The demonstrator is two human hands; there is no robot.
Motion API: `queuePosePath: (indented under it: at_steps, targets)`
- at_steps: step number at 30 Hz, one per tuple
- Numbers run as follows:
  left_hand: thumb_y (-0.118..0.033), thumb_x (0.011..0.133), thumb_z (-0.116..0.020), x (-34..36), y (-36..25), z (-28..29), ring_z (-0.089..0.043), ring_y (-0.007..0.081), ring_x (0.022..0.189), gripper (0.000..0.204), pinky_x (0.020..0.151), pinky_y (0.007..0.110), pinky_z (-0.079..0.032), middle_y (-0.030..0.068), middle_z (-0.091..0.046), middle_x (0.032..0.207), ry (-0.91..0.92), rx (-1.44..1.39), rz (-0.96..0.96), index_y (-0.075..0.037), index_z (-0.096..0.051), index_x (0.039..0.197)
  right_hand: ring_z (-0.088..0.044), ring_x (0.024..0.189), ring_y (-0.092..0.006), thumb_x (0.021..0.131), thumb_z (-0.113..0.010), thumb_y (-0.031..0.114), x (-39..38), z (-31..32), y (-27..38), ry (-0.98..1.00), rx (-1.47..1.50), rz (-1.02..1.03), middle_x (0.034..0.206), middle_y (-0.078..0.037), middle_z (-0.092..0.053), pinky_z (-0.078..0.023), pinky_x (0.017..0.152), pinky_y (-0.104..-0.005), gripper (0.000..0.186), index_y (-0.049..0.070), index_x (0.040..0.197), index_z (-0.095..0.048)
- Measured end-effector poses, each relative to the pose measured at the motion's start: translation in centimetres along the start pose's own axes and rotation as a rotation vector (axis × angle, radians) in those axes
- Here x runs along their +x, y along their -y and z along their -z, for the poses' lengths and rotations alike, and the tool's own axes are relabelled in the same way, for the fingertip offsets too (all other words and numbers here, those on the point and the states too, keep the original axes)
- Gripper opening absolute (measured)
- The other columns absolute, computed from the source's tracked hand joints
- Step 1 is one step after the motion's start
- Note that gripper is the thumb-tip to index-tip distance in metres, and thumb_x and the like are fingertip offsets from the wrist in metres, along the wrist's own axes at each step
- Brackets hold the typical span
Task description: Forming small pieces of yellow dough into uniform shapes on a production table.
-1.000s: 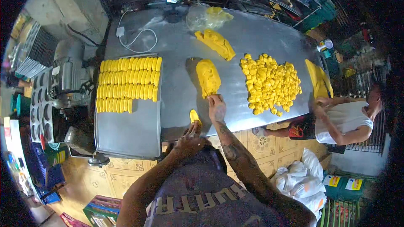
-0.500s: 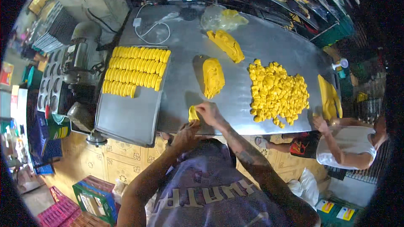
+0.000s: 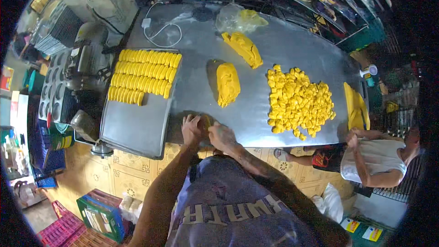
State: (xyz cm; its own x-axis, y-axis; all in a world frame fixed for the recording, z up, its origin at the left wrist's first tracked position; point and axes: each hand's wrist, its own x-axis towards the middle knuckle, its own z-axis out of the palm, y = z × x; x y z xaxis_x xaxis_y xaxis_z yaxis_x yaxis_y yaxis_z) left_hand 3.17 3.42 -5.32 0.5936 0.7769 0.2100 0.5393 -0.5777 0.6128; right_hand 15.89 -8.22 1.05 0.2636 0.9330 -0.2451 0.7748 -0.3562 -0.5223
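Observation:
At the near edge of the metal table, a small strip of yellow dough [image 3: 207, 121] shows between my two hands, much of it hidden by them. My left hand [image 3: 192, 130] lies just left of the strip, fingers stretched forward and somewhat apart. From the right, my right hand [image 3: 222, 137] is closed at the strip's near end. Ahead lie a thick yellow dough log [image 3: 228, 83] and a longer dough slab [image 3: 243, 49]. On the left, a tray [image 3: 132, 126] carries rows of finger-shaped dough pieces [image 3: 144, 75]. A heap of small dough chunks [image 3: 299, 102] spreads to the right.
A white cable [image 3: 171, 44] and a clear plastic bag [image 3: 238, 19] lie at the table's far side. A machine [image 3: 84, 71] stands left of the tray. At the right end, another person [image 3: 372, 158] stands by a flat dough sheet [image 3: 355, 106]. Stacked crates [image 3: 103, 217] sit on the floor.
My left hand has moved forward and left, its fingers now stretched out on the table. My right hand has drawn slightly nearer. The other person's hands have come together away from the dough sheet.

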Motion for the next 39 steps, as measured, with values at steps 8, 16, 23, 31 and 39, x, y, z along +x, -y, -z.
queuePosePath:
  at_steps: [8, 16, 23, 31, 39]
  targets:
    - [-0.016, 0.086, -0.071, 1.1, 1.1, 2.6, -0.064, 0.0362, 0.11, 0.014, 0.114, 0.059, -0.04, 0.0117, -0.071, 0.106, 0.362, -0.264, -0.055, -0.01, -0.075, 0.099, -0.061, 0.115, -0.041, 0.079, -0.061, -0.005, 2.9, -1.2, -1.6, -0.173, 0.202, 0.025, 0.117, -0.02, -0.064, -0.052, 0.099, -0.0451, 0.037, -0.002, 0.114, -0.069]
    - [-0.022, 0.085, -0.074, -0.1, 1.1, 2.7, -0.057, 0.0401, 0.114, 0.027, 0.106, 0.059, -0.042, 0.0124, -0.067, 0.117, 0.421, -0.045, -0.048, -0.013, -0.073, 0.11, -0.056, 0.125, -0.04, 0.076, -0.062, -0.005, 1.9, -0.7, -1.1, -0.02, 0.079, -0.05, 0.132, -0.019, -0.06, -0.053, 0.101, -0.045, 0.045, 0.001, 0.121, -0.066]
    - [-0.021, 0.088, -0.07, -0.7, 0.6, 2.9, -0.058, 0.0421, 0.114, 0.022, 0.101, 0.056, -0.047, 0.0128, -0.066, 0.115, 0.169, -0.175, -0.138, -0.012, -0.07, 0.109, -0.057, 0.121, -0.0384, 0.079, -0.063, -0.002, 1.8, -0.3, -1.1, -0.157, 0.019, 0.092, 0.13, -0.016, -0.058, -0.053, 0.098, -0.0452, 0.042, 0.002, 0.12, -0.067]
    - [-0.018, 0.081, -0.072, -2.2, -0.7, 3.4, -0.059, 0.0408, 0.108, 0.029, 0.088, 0.052, -0.05, 0.0116, -0.067, 0.117, 0.067, 0.057, -0.092, -0.013, -0.072, 0.109, -0.059, 0.108, -0.0354, 0.077, -0.06, -0.007, 1.9, 0.2, -2.4, -0.251, 0.108, 0.297, 0.111, -0.014, -0.059, -0.054, 0.09, -0.0437, 0.037, 0.0, 0.112, -0.069]
    - [-0.016, 0.08, -0.072, -2.8, -2.8, 4.1, -0.058, 0.0394, 0.107, 0.024, 0.094, 0.051, -0.048, 0.0098, -0.069, 0.11, 0.046, 0.002, -0.069, -0.013, -0.076, 0.103, -0.06, 0.114, -0.039, 0.089, -0.057, 0.005, 1.6, 0.9, -3.2, -0.181, 0.218, 0.312, 0.112, -0.018, -0.06, -0.052, 0.093, -0.0463, 0.03, 0.002, 0.116, -0.07]
